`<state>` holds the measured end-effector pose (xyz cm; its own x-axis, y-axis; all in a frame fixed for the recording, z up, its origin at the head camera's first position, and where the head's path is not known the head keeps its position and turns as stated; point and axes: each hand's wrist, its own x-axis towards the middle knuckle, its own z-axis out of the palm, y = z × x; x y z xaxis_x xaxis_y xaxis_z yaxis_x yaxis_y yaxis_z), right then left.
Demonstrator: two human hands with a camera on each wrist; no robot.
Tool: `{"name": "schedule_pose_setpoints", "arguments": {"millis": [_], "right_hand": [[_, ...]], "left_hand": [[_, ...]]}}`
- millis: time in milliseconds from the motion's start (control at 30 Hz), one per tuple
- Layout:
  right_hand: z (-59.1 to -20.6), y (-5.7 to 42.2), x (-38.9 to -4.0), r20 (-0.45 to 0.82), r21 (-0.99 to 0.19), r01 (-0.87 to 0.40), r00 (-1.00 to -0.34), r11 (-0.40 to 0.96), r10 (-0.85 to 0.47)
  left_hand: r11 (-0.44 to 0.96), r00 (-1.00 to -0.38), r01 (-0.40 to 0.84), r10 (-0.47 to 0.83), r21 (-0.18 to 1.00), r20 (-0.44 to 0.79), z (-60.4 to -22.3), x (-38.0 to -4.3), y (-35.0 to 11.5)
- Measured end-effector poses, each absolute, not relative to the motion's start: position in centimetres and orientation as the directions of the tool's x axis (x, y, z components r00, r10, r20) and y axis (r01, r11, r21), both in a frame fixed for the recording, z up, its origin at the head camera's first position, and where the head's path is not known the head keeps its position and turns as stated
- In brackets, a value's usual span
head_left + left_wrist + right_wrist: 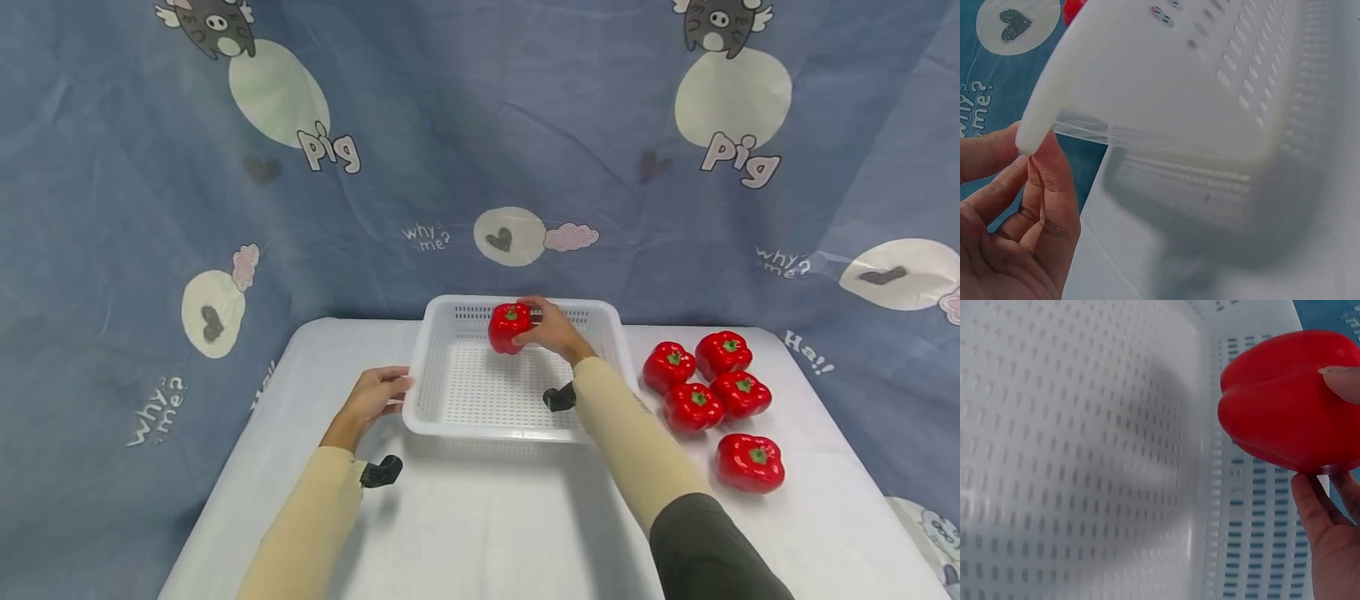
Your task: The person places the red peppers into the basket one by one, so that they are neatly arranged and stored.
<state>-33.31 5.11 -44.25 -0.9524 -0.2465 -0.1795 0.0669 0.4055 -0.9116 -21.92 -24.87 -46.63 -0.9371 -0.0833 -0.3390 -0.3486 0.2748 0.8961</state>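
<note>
Fingers of the right hand [553, 330] grip a red pepper [507, 329] from its right side, the thumb lying against its skin on one side and other fingertips touching it from the opposite side in the right wrist view. That pepper is over the inside of a white basket [480, 432], close to the far wall, with its green stem showing in the head view. The basket has slots in its floor and walls, and a shadow falls across the floor.

At the left side of the basket, the left hand [371, 395] pinches the rim, thumb and fingers closed narrowly about it.

Five other peppers sit on the white bench [487, 517] to the right of the basket: four bunched close together, namely a left pepper [669, 367], a back pepper [723, 354], a right pepper [741, 394] and a front pepper [693, 407], and a single pepper [750, 464] nearer the person, just apart from them.

Both arms wear pale yellow sleeves [307, 517]. Behind the bench hangs a blue cloth [450, 150] printed with pigs, hearts and words.
</note>
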Motion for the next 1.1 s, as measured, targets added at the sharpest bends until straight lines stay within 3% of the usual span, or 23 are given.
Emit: {"name": "schedule_pose_setpoints", "arguments": {"millis": [267,633,1100], "right_hand": [[-45.5,2.5,-33.4,-0.129,-0.924,0.007,-0.947,0.381,-0.294],[-46.0,-0.5,-32.8,-0.168,-0.919,0.03,-0.932,0.394,-0.322],[-47.2,-3.2,-33.1,-0.135,-0.89,0.007,-0.959,0.455,-0.249]], "left_hand": [[0.274,-0.938,-0.346,-0.079,0.897,-0.338,-46.7,-22.1,-24.8],[0.262,-0.933,-0.358,-0.07,0.896,-0.352,-46.8,-22.0,-24.5],[0.28,-0.925,-0.379,-0.082,0.882,-0.371,-46.2,-22.2,-25.0]]}}
